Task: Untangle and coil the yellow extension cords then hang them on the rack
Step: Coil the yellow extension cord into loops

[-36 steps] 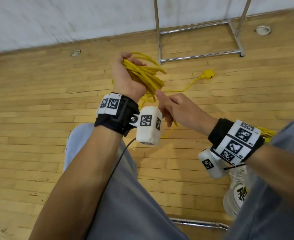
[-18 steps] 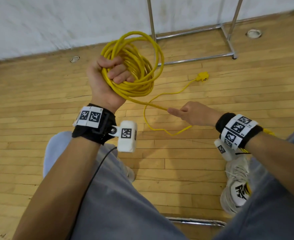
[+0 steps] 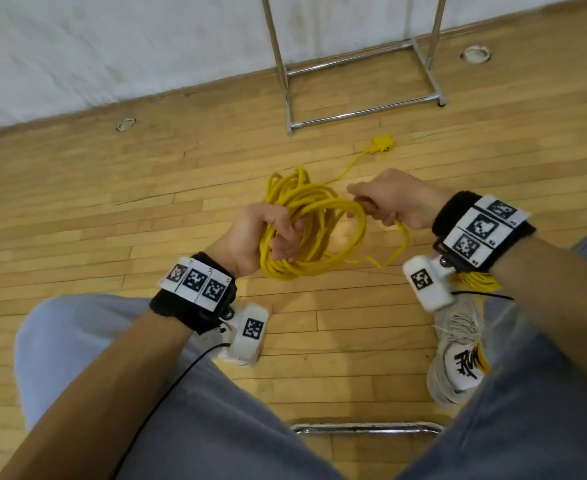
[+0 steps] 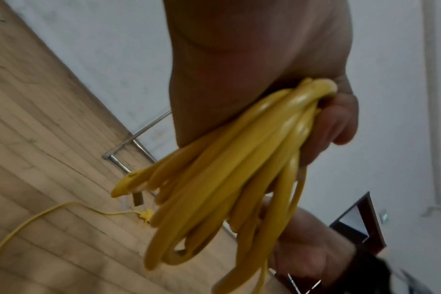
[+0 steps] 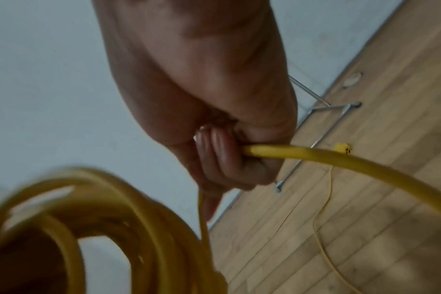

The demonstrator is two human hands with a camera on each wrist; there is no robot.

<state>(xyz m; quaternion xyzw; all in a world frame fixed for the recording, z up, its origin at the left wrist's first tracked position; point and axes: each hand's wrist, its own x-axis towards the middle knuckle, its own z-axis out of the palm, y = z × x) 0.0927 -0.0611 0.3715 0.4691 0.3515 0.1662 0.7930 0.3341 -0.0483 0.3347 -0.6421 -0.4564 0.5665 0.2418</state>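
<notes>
A bundle of yellow cord loops [image 3: 311, 233] is held in front of the metal rack [image 3: 357, 77], on the near side of its floor bars and above the wooden floor [image 3: 77, 209]. The loops are clamped in the left hand [image 3: 262, 237], whose fingers are curled tightly round the gathered strands; most of the coil hangs out past those fingers toward the right hand [image 3: 394, 199]. In the left wrist view the strands [image 4: 229, 171] are seen fanning down out of the closed fist [image 4: 254, 79]. A single strand [image 5: 315, 159] is gripped by the right hand [image 5: 214, 111] just beside the coil, with the fingers folded over it. From the coil a free length is run across the floor to a yellow plug [image 3: 383, 144], which lies just in front of the rack's nearest base bar. A second yellow bundle [image 3: 475, 280] is partly hidden behind the right wrist, and its shape cannot be made out. The rack's upper part is cut off by the top of the head view. The coil is heavily blurred in the right wrist view, so single loops cannot be counted there. A white shoe [image 3: 458, 358] is seen on the floor nearer than the rack, below the right wrist.
</notes>
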